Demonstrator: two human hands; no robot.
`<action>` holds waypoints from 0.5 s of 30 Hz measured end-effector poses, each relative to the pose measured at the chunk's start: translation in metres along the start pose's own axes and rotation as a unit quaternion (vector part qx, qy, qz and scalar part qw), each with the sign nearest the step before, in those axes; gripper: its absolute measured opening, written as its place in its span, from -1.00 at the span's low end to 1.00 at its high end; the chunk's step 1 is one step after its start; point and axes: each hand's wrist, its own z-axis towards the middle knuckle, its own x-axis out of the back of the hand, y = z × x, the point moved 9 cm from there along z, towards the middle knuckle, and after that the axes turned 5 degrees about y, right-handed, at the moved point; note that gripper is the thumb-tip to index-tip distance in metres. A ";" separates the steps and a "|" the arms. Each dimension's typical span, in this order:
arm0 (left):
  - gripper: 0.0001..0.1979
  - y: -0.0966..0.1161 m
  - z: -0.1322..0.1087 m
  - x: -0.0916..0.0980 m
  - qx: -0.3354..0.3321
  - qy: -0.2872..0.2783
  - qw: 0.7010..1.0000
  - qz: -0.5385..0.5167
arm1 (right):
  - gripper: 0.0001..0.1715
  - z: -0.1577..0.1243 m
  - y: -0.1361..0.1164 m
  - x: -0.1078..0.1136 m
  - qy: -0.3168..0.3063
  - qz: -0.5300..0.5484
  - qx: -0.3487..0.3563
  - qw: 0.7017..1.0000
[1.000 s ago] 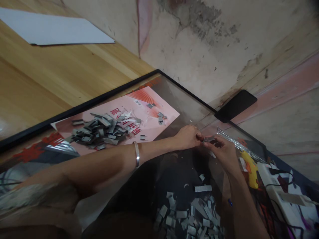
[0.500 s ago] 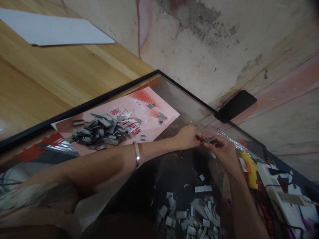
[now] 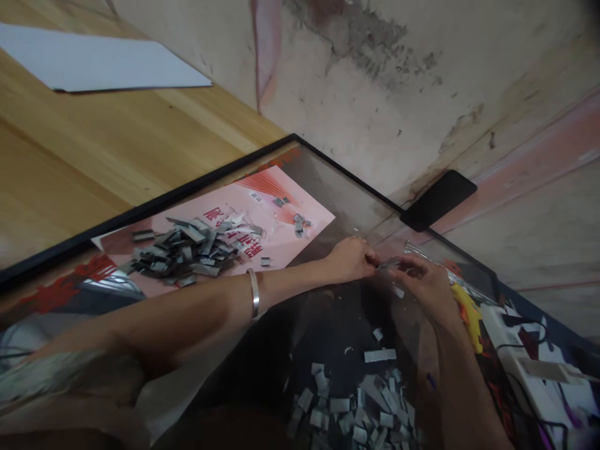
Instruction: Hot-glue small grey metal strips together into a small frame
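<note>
My left hand (image 3: 354,258) and my right hand (image 3: 424,281) meet above the dark glossy tabletop (image 3: 323,319). Between their fingertips is a small greyish piece (image 3: 387,264), too blurred to name; the fingers of both hands are pinched on it. Just below lies a loose pale grey piece (image 3: 399,292). Nearer my body is a spread of small flat grey pieces (image 3: 359,409). To the left of my left hand, a heap of darker grey strips (image 3: 190,247) rests on a pink printed sheet (image 3: 304,206).
A black phone-like slab (image 3: 438,200) leans by the wall at the table's far edge. At right are a yellow glue gun (image 3: 472,322), partly behind my right wrist, and a white power strip (image 3: 513,347) with cables. A white board (image 3: 112,62) lies on the wooden surface at upper left.
My right hand has shifted slightly and its fingers have moved on the small piece, now covering more of the glue gun. My left hand stays nearly still. The whole view has drifted a little.
</note>
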 end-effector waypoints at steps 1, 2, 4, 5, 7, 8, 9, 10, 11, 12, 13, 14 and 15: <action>-0.79 0.000 0.000 0.000 0.000 0.000 1.000 -0.002 | -0.54 0.000 0.001 0.001 0.003 0.000 -0.003 1.000; -0.79 0.000 0.000 0.000 0.002 -0.001 1.000 -0.003 | -0.56 0.001 0.001 0.002 0.004 -0.001 -0.005 1.000; -0.77 -0.001 -0.001 -0.001 0.011 -0.006 1.000 -0.004 | -0.58 0.001 -0.001 0.004 0.009 -0.004 0.005 1.000; -0.77 -0.002 -0.001 -0.001 0.017 -0.008 1.000 -0.004 | -0.60 0.001 -0.003 0.004 0.011 -0.005 0.015 1.000; -0.76 -0.004 -0.001 -0.001 0.029 -0.010 1.000 -0.002 | -0.63 0.002 -0.008 0.005 0.013 -0.011 0.039 0.999; -0.75 -0.004 -0.002 -0.001 0.032 -0.009 0.999 -0.004 | -0.65 0.002 -0.009 0.006 0.012 -0.017 0.049 0.999; -0.76 -0.005 -0.002 -0.002 0.034 -0.009 0.999 -0.007 | -0.65 0.002 -0.010 0.006 0.008 -0.024 0.056 0.998; -0.76 -0.005 -0.002 -0.002 0.037 -0.012 0.999 -0.011 | -0.65 0.002 -0.009 0.005 -0.003 -0.031 0.058 0.998; -0.76 -0.006 -0.003 -0.003 0.041 -0.015 0.999 -0.015 | -0.65 0.002 -0.006 0.003 -0.019 -0.038 0.055 0.998; -0.76 -0.006 -0.003 -0.004 0.042 -0.016 0.999 -0.018 | -0.65 0.002 -0.003 0.000 -0.038 -0.043 0.050 0.997; -0.76 -0.006 -0.003 -0.004 0.042 -0.018 0.999 -0.019 | -0.65 0.001 0.001 -0.003 -0.060 -0.047 0.045 0.996; -0.75 -0.006 -0.004 -0.004 0.044 -0.017 0.999 -0.021 | -0.65 0.000 0.004 -0.006 -0.081 -0.052 0.041 0.994; -0.75 -0.007 -0.004 -0.004 0.047 -0.015 0.999 -0.022 | -0.66 -0.001 0.007 -0.009 -0.099 -0.059 0.042 0.992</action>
